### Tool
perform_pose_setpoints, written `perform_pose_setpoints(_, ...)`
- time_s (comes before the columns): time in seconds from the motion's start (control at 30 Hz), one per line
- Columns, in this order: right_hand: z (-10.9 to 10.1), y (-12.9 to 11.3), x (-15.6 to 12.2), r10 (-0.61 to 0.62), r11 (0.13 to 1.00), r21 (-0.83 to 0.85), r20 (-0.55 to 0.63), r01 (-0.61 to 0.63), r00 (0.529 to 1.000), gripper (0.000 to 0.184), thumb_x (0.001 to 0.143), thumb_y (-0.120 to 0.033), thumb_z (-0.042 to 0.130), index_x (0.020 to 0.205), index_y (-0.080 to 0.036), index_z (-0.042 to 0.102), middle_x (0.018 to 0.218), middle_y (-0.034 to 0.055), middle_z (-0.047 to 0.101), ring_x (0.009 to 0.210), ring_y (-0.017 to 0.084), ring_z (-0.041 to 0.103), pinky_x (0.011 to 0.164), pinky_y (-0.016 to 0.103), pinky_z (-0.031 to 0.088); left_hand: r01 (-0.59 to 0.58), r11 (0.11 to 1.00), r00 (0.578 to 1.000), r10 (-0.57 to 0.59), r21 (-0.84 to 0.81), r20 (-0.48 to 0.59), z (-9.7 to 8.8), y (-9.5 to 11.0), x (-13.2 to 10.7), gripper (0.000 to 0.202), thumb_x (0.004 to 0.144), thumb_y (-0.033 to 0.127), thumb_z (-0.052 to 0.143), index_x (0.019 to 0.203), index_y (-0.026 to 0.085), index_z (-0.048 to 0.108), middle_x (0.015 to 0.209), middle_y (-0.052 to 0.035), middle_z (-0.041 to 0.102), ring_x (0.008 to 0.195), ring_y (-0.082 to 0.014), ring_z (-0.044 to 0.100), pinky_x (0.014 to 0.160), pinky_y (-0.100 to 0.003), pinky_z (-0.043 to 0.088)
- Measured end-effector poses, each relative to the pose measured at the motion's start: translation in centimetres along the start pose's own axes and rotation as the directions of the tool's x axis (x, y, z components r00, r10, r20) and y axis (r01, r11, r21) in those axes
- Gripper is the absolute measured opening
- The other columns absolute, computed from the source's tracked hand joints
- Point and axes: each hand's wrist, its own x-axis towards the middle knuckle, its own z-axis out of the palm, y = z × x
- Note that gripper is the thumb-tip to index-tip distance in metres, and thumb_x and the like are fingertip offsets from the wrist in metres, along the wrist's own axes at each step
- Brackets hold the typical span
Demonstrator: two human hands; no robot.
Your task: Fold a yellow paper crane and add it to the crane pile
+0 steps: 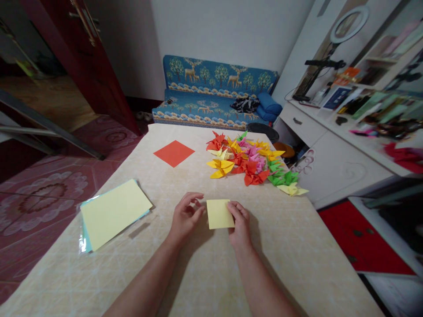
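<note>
A small pale-yellow paper square (219,214) is pinched at its right edge by my right hand (240,222), thumb on the front face. Just left of it, my left hand (187,215) is held with fingers apart and curved, not touching the paper. Farther up the table lies a flat red paper square (174,153), turned like a diamond. Folded paper cranes (246,159) in red, orange, yellow, pink and green are gathered at the far right. At the left rests a stack of paper sheets (115,213), yellow on top, with a clear plastic wrapper.
A pale patterned cloth covers the table (205,273). Beyond its far edge is a blue sofa (211,94) with deer patterns. On the right stands a white dresser (330,149) crowded with items and a ring light (350,24). A red door (82,66) is at the left.
</note>
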Motion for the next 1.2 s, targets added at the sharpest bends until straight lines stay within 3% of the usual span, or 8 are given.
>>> perform_pose_setpoints(0.1, 0.1, 0.0, -0.2, -0.001, 1.0, 0.02, 0.037, 0.0, 0.999, 0.019, 0.068, -0.035, 0.067, 0.067, -0.021, 0.055, 0.063, -0.003, 0.058, 0.056, 0.013, 0.055, 0.051, 0.023, 0.042, -0.237, 0.965, 0.966, 0.222, 0.112, 0.132, 0.0, 0.1, -0.1, 0.031, 0.074, 0.021, 0.065, 0.105, 0.022, 0.067, 0.118, -0.0109, 0.054, 0.102, -0.0212, 0.052, 0.073, -0.027, 0.045)
perform_pose_setpoints(0.2, 0.3, 0.2, -0.4, -0.01, 1.0, -0.006, 0.093, 0.01, 0.996, 0.018, 0.07, -0.035, 0.066, 0.068, -0.021, 0.055, 0.061, -0.0042, 0.056, 0.053, 0.012, 0.053, 0.049, 0.022, 0.04, -0.313, 0.941, 0.937, 0.284, 0.127, 0.202, -0.2, 0.0, -0.2, 0.02, 0.076, 0.022, 0.063, 0.092, 0.023, 0.073, 0.112, -0.0112, 0.058, 0.1, -0.0221, 0.054, 0.077, -0.03, 0.045)
perform_pose_setpoints(0.37, 0.6, 0.4, -0.7, -0.057, 0.998, -0.014, 0.161, 0.06, 0.985, 0.024, 0.08, -0.043, 0.056, 0.075, -0.019, 0.057, 0.058, -0.0031, 0.056, 0.043, 0.009, 0.045, 0.041, 0.021, 0.033, -0.094, 0.995, 0.994, 0.091, 0.046, 0.06, -0.2, -0.3, 0.0, 0.015, 0.075, 0.028, 0.065, 0.075, 0.016, 0.074, 0.072, -0.0069, 0.065, 0.07, -0.0173, 0.058, 0.065, -0.027, 0.044)
perform_pose_setpoints(0.47, 0.7, 0.5, -0.7, -0.129, 0.989, -0.053, 0.155, 0.138, 0.98, 0.025, 0.082, -0.043, 0.056, 0.08, -0.018, 0.057, 0.061, -0.0032, 0.054, 0.044, 0.007, 0.043, 0.041, 0.019, 0.029, 0.083, 0.996, 0.996, -0.084, -0.043, -0.008, -0.1, -0.3, 0.0, 0.018, 0.072, 0.031, 0.068, 0.075, 0.014, 0.074, 0.075, -0.0066, 0.068, 0.068, -0.0171, 0.059, 0.061, -0.026, 0.043)
perform_pose_setpoints(0.67, 0.5, 0.5, -0.5, -0.164, 0.966, -0.178, 0.135, 0.187, 0.977, 0.033, 0.077, -0.041, 0.063, 0.101, -0.019, 0.057, 0.074, -0.0006, 0.059, 0.049, 0.008, 0.046, 0.046, 0.02, 0.035, 0.306, 0.933, 0.951, -0.29, -0.187, 0.11, 0.1, -0.3, 0.0, 0.03, 0.069, 0.036, 0.071, 0.084, 0.01, 0.073, 0.079, -0.0091, 0.071, 0.065, -0.019, 0.061, 0.059, -0.027, 0.045)
perform_pose_setpoints(0.8, 0.5, 0.3, -0.6, -0.157, 0.958, -0.219, 0.15, 0.187, 0.976, 0.036, 0.075, -0.042, 0.064, 0.102, -0.02, 0.059, 0.087, 0.0039, 0.065, 0.061, 0.013, 0.056, 0.05, 0.022, 0.042, 0.363, 0.919, 0.916, -0.322, -0.155, 0.238, 0.1, 0.1, -0.1, 0.032, 0.067, 0.037, 0.072, 0.079, 0.007, 0.072, 0.07, -0.0084, 0.069, 0.057, -0.0165, 0.058, 0.052, -0.023, 0.041)
perform_pose_setpoints(0.93, 0.2, 0.5, -0.6, -0.12, 0.959, -0.235, 0.17, 0.159, 0.978, 0.027, 0.074, -0.042, 0.065, 0.091, -0.021, 0.06, 0.078, 0.0013, 0.064, 0.065, 0.016, 0.058, 0.056, 0.024, 0.046, 0.402, 0.909, 0.867, -0.342, -0.106, 0.362, 0.0, 0.2, -0.2, 0.033, 0.069, 0.038, 0.07, 0.079, 0.007, 0.071, 0.069, -0.0081, 0.068, 0.056, -0.0151, 0.057, 0.052, -0.022, 0.039)
perform_pose_setpoints(1.2, 0.3, 1.0, -0.6, -0.078, 0.956, -0.278, 0.075, 0.096, 0.994, 0.04, 0.08, -0.055, 0.051, 0.066, -0.018, 0.053, 0.054, -0.0009, 0.052, 0.046, 0.011, 0.044, 0.039, 0.02, 0.031, 0.405, 0.908, 0.892, -0.367, -0.106, 0.265, 0.0, 0.5, -0.2, 0.043, 0.072, 0.051, 0.062, 0.063, 0.009, 0.066, 0.055, -0.004, 0.058, 0.053, -0.0142, 0.051, 0.049, -0.023, 0.036)
